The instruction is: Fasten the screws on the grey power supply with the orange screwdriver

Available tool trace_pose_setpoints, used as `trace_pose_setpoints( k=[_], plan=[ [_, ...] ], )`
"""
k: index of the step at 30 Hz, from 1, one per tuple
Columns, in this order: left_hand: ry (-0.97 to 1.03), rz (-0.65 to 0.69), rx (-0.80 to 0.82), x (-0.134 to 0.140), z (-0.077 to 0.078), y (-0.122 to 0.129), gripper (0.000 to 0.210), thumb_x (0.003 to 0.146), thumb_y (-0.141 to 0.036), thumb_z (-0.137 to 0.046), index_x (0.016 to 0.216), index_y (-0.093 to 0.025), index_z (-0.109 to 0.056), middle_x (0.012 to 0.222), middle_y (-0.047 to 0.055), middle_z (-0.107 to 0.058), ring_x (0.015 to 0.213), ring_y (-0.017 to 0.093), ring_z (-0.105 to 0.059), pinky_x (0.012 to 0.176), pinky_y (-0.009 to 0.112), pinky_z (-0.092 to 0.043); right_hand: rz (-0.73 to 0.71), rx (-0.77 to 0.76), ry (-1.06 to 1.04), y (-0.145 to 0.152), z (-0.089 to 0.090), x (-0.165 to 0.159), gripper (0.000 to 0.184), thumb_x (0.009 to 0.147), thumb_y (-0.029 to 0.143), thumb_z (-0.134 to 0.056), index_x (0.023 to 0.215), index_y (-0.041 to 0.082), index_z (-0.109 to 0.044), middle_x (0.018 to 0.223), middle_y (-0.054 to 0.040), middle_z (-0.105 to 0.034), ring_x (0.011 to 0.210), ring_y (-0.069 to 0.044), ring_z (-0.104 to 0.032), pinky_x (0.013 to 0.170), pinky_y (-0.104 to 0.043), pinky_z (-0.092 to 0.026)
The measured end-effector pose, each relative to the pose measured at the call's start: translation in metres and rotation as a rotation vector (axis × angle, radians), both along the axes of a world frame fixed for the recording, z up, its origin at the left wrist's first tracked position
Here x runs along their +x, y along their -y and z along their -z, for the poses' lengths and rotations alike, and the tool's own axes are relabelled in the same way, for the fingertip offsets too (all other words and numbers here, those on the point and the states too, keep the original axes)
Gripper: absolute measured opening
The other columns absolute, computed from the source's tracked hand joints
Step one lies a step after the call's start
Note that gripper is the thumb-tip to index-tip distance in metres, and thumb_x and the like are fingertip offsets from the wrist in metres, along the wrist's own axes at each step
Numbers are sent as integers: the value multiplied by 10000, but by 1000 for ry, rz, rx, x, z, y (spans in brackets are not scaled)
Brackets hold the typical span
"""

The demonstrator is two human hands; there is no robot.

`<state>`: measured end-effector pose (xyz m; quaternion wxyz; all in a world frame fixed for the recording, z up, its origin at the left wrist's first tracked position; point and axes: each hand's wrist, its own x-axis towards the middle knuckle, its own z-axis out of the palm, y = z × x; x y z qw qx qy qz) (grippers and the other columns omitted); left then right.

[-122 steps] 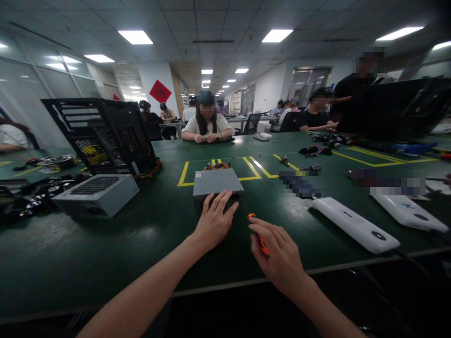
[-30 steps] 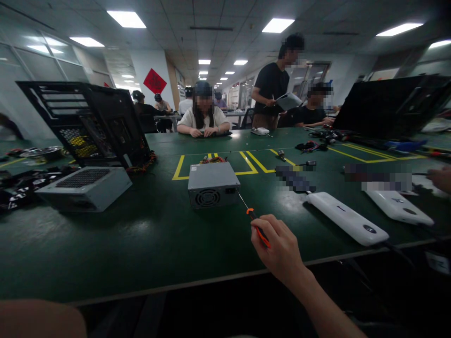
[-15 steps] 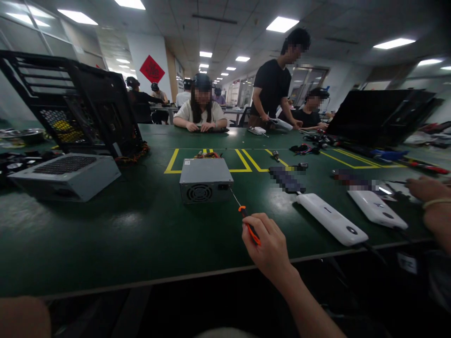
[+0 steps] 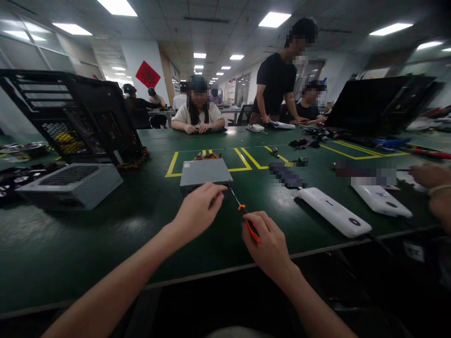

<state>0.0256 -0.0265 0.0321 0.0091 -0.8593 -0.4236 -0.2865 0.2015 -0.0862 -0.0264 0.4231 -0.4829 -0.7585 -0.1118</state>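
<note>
1. Half a second ago the left hand (image 4: 200, 206) was off the gray metal box (image 4: 204, 172); now it has come back in, mid-frame, fingers reaching to the box's front right corner and covering most of its fan face. I can't tell whether the left grip is pinching anything.
2. The right hand (image 4: 266, 239) keeps its grip clamped around the orange-and-black screwdriver (image 4: 252, 231), whose tip is still at that same corner.
3. Toward the upper right, the standing person (image 4: 276, 89) held papers (image 4: 282, 125) up a second ago; now they are down at the far edge of the surface (image 4: 148, 244).
4. That surface is dark green and glossy, marked with yellow lines (image 4: 172, 164). A second gray box (image 4: 95, 192) and a black computer case (image 4: 95, 117) stand at left, a black screen (image 4: 369, 105) at upper right.
5. Behind, a seated person (image 4: 197, 117) bends over the far side, under bright ceiling panels (image 4: 275, 19).
6. The gray box bears a small white label (image 4: 187, 165), too small to read. One white device (image 4: 331, 211) at right shows a single dark stroke; the red diamond (image 4: 148, 74) at upper left has dark, illegible writing.
</note>
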Motion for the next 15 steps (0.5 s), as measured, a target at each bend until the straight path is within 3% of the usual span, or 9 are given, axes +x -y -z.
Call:
trace_pose_setpoints(
  k=[4, 7, 15],
  plan=[
    [-270, -51, -5, 13, 28, -11, 398, 896, -273, -354, 1278, -164, -381, 1012, 68, -588, 849, 166, -590, 709, 270, -470, 56, -25, -34, 2, 0, 1, 166, 859, 216, -439, 1012, 157, -462, 830, -54, -574, 694, -158, -562, 636, -279, -453],
    [-330, -106, 39, 15, 46, -17, 445, 905, -277, -318, 1338, -181, -282, 1006, 67, -584, 843, 176, -587, 689, 277, -463, 109, -21, -47, 3, -1, 2, 150, 879, 276, -425, 970, 162, -461, 763, -33, -587, 613, -148, -562, 579, -263, -440],
    [-196, -110, -17, 15, 53, -19, 467, 906, -305, -300, 1338, -133, -253, 1079, 86, -566, 927, 182, -570, 769, 303, -469, 191, -9, -28, 1, -4, 3, 150, 885, 303, -420, 928, 169, -471, 695, -12, -587, 536, -141, -560, 515, -249, -418]
  ],
)
